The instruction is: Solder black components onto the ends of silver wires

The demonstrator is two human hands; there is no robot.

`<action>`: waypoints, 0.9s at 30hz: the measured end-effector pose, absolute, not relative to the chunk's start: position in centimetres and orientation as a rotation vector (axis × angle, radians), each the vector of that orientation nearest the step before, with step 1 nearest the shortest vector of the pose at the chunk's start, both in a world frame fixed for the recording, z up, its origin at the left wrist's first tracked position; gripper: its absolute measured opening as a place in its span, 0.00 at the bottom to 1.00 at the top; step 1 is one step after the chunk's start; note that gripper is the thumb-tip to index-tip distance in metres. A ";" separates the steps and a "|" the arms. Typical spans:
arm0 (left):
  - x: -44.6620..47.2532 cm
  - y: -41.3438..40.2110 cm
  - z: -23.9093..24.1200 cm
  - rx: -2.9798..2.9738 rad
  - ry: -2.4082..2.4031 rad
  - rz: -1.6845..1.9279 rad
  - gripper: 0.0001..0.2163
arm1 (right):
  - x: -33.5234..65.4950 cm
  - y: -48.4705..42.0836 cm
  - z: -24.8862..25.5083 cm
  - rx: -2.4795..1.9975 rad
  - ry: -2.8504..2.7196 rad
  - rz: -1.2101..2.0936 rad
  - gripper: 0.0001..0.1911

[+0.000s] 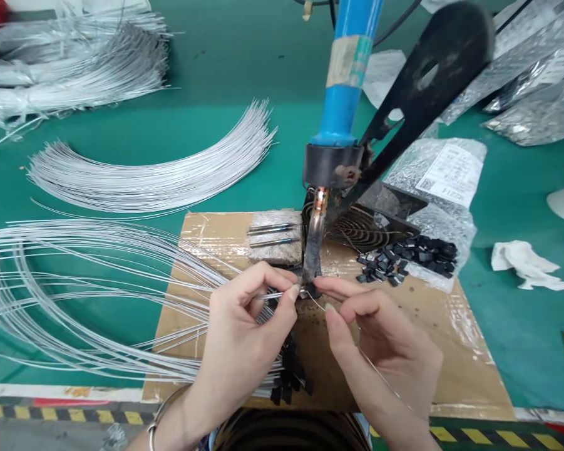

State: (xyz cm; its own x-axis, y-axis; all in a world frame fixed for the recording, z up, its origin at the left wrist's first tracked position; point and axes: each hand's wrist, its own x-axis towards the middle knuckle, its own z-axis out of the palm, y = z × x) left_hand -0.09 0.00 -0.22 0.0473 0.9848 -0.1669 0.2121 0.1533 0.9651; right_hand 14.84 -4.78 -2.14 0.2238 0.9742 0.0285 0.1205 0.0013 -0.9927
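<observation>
My left hand (244,338) is closed in a pinch on a thin silver wire end with a small black part (312,290), held right under the tip of the soldering iron (313,247). My right hand (380,338) pinches a fine strand of solder wire (380,373) and touches its end to the same spot. The iron hangs tip-down from a blue handle (350,69) in a black stand. Several finished wires with black ends (288,376) lie under my left wrist on the taped cardboard pad (451,351).
A pile of small black components (410,255) spills from a silver foil bag (439,181) at the right. Bundles of silver wire (159,175) fan across the green table at the left. A grey sponge block (276,237) holds spare tips. Crumpled tissue (528,266) lies far right.
</observation>
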 end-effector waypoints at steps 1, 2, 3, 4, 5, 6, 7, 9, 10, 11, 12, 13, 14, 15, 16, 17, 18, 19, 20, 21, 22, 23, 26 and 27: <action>-0.1 0.0 -0.2 1.264 1.382 0.937 0.06 | 14.9 -4.8 -2.1 -1.381 -1.131 0.971 0.09; -0.1 0.0 -0.2 1.264 1.383 0.937 0.06 | 14.9 -4.8 -2.1 -1.382 -1.129 0.972 0.09; 0.0 0.1 -0.2 1.267 1.383 0.937 0.06 | 14.9 -4.8 -2.2 -1.386 -1.127 0.972 0.09; 0.0 0.1 -0.2 1.270 1.385 0.934 0.06 | 14.9 -4.8 -2.2 -1.392 -1.124 0.971 0.09; 0.0 0.1 -0.1 1.274 1.387 0.929 0.06 | 14.9 -4.8 -2.2 -1.397 -1.123 0.970 0.09; 0.0 0.1 -0.1 1.277 1.390 0.924 0.06 | 14.9 -4.8 -2.2 -1.399 -1.124 0.970 0.09; 0.0 0.2 -0.1 1.277 1.393 0.920 0.06 | 14.9 -4.8 -2.2 -1.399 -1.127 0.968 0.09; 0.0 0.1 -0.1 1.278 1.393 0.918 0.06 | 14.9 -4.7 -2.2 -1.398 -1.136 0.955 0.09; 0.0 0.1 -0.1 1.279 1.390 0.921 0.06 | 14.8 -4.7 -2.3 -1.397 -1.140 0.945 0.09; -0.1 0.1 -0.1 1.280 1.384 0.925 0.06 | 14.8 -4.7 -2.3 -1.394 -1.145 0.935 0.09; -0.1 0.0 -0.1 1.280 1.380 0.930 0.06 | 14.8 -4.7 -2.3 -1.390 -1.151 0.925 0.10; -0.1 0.0 -0.1 1.281 1.376 0.936 0.06 | 14.8 -4.7 -2.3 -1.386 -1.156 0.916 0.10; -0.2 -0.1 -0.1 1.281 1.372 0.943 0.06 | 14.8 -4.7 -2.4 -1.380 -1.163 0.909 0.10; -0.1 -0.1 -0.2 1.281 1.366 0.949 0.06 | 14.8 -4.7 -2.4 -1.375 -1.168 0.903 0.09; -0.1 -0.1 -0.2 1.280 1.358 0.955 0.06 | 14.8 -4.7 -2.5 -1.372 -1.172 0.897 0.09; -0.1 -0.1 -0.2 1.277 1.350 0.959 0.06 | 14.8 -4.7 -2.5 -1.371 -1.174 0.891 0.10; 0.0 -0.1 -0.2 1.273 1.344 0.962 0.06 | 14.8 -4.7 -2.6 -1.370 -1.175 0.888 0.10; 0.0 0.0 -0.2 1.269 1.341 0.965 0.06 | 14.8 -4.7 -2.6 -1.367 -1.176 0.886 0.10; 0.0 0.0 -0.2 1.266 1.341 0.966 0.06 | 14.8 -4.7 -2.7 -1.363 -1.176 0.885 0.10; 0.0 0.1 -0.3 1.265 1.345 0.971 0.06 | 14.8 -4.7 -2.8 -1.355 -1.175 0.881 0.10; 0.0 0.1 -0.3 1.266 1.348 0.975 0.06 | 14.8 -4.7 -2.8 -1.346 -1.174 0.879 0.10; 0.0 0.1 -0.3 1.267 1.350 0.978 0.06 | 14.8 -4.7 -2.9 -1.338 -1.171 0.877 0.10; 0.0 0.1 -0.3 1.270 1.345 0.987 0.06 | 14.7 -4.7 -2.9 -1.328 -1.166 0.873 0.10; 0.0 0.1 -0.3 1.272 1.345 0.986 0.06 | 14.7 -4.7 -2.9 -1.330 -1.168 0.869 0.10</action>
